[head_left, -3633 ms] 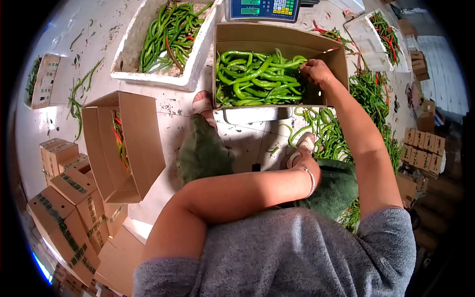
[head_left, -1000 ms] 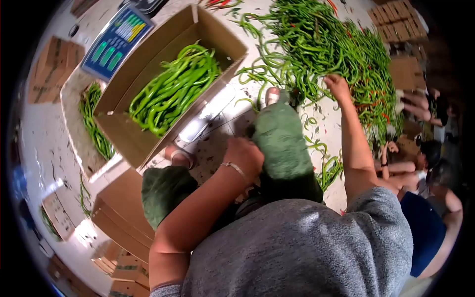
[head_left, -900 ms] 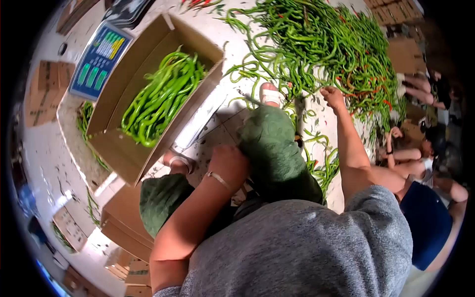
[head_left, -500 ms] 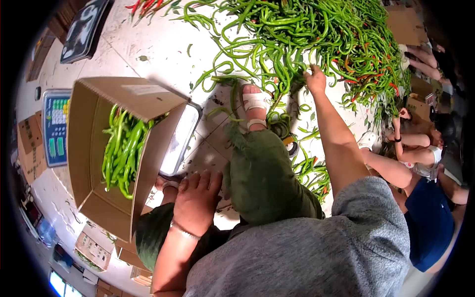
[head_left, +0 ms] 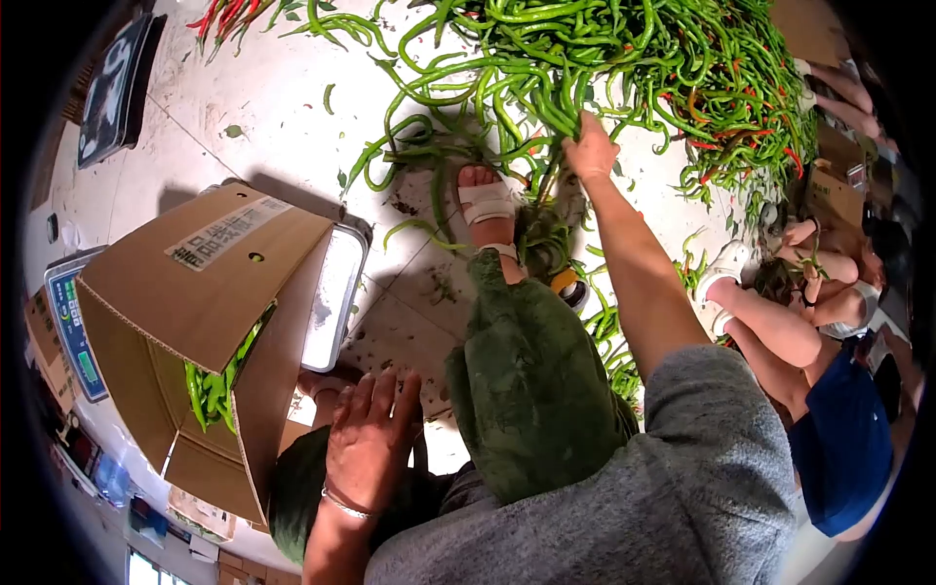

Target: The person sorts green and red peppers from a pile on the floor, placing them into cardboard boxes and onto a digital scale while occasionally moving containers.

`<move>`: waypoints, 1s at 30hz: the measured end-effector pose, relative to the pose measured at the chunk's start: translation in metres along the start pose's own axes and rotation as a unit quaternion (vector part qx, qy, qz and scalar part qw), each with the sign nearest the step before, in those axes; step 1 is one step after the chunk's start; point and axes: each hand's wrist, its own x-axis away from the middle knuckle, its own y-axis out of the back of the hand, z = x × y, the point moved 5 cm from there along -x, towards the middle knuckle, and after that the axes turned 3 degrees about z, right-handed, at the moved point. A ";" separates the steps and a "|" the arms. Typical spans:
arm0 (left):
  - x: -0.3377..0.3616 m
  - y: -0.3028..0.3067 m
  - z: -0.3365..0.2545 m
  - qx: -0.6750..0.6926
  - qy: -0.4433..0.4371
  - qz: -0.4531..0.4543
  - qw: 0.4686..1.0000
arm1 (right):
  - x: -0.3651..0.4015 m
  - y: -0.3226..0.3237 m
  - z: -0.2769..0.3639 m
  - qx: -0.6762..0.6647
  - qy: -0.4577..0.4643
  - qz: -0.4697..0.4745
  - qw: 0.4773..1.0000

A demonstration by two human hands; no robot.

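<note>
My left hand lies on my left thigh, its fingers stretched out and holding nothing. At the near edge of a heap of long green chili peppers, my right hand is closed, with several green chili peppers at its fingers. The fingertips are partly hidden. To my left, a cardboard box holds more green chili peppers; its raised flap covers part of them. The box stands by a metal scale platform.
A scale display with keys is behind the box. Red chili peppers lie at the top left. My sandalled foot is just before the heap. Other people sit at the right, one in blue shorts. A roll of tape lies by my leg.
The view has shifted, and the box flap now covers more of the peppers inside. My right hand has moved slightly toward the peppers beside my foot. My left hand stays on my thigh.
</note>
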 end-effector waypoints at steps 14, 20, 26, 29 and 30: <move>0.004 -0.004 -0.005 -0.008 -0.005 0.024 1.000 | 0.047 0.044 -0.050 -0.710 -0.052 0.199 0.673; 0.000 -0.004 -0.005 -0.016 0.003 0.030 0.999 | 0.067 -0.050 -0.025 -0.417 -0.089 0.091 0.900; -0.003 -0.007 -0.008 -0.015 0.008 0.045 0.999 | 0.063 -0.084 -0.032 -0.396 -0.247 0.104 0.879; -0.001 -0.012 -0.004 -0.026 0.010 0.053 0.998 | 0.056 -0.064 -0.049 -0.487 -0.299 0.183 0.800; 0.000 -0.015 -0.004 -0.033 0.010 0.055 0.998 | 0.059 -0.034 -0.047 -0.473 -0.311 0.174 0.806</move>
